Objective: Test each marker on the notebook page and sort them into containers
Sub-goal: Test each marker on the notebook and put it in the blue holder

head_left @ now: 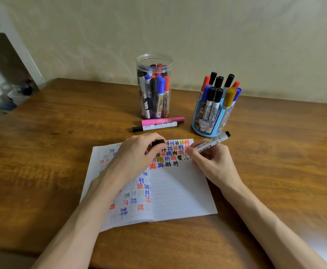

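An open notebook (178, 193) lies on the wooden table (52, 148), its pages covered with coloured test marks. My right hand (213, 164) grips a white marker (211, 145) with its tip down on the right page beside the marks. My left hand (137, 152) rests on the notebook and pinches a black cap (157, 142). Behind the notebook lie a pink marker (162, 120) and a white marker with a black cap (155, 126). A clear jar (155, 86) and a blue holder (213, 117) each hold several markers.
The wall runs close behind the containers. A white shelf post (17, 41) and blurred items on the floor (17, 94) are at the far left. Bare tabletop stretches to the left and right of the notebook.
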The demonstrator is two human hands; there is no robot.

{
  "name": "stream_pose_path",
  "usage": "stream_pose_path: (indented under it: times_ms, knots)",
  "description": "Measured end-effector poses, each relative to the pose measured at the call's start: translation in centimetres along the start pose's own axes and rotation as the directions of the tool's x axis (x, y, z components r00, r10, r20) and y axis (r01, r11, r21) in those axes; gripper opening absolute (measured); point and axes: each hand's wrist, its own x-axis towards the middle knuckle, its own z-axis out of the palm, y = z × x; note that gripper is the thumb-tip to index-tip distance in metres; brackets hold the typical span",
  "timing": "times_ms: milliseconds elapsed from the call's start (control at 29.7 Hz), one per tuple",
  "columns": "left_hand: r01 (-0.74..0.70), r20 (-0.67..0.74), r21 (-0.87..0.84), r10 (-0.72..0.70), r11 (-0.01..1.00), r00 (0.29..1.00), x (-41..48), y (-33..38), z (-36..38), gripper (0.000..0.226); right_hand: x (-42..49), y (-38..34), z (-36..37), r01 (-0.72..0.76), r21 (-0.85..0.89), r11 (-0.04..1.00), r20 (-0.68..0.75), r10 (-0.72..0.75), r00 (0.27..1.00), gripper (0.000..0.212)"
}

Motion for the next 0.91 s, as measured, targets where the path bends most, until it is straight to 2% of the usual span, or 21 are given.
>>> stream_pose_path:
  times_ms: [134,572,908]
  knots:
    - [-0.004,0.007,0.013,0.004,1.000,1.000,-0.17,-0.07,0.04,0.024,0.04,0.25,0.33,0.065,-0.079,0.995,-0.021,-0.067,0.998,0.005]
    - [-0.039,-0.008,0.032,0.040,0.999,0.999,-0.18,-0.49,0.38,0.026,0.26,0.87,0.36,0.121,-0.139,0.983,-0.004,-0.123,0.992,0.010]
    - [-0.044,-0.014,0.025,0.044,0.999,0.999,-0.14,-0.62,0.40,0.025,0.27,0.95,0.40,0.105,-0.084,0.991,-0.044,-0.109,0.993,0.009]
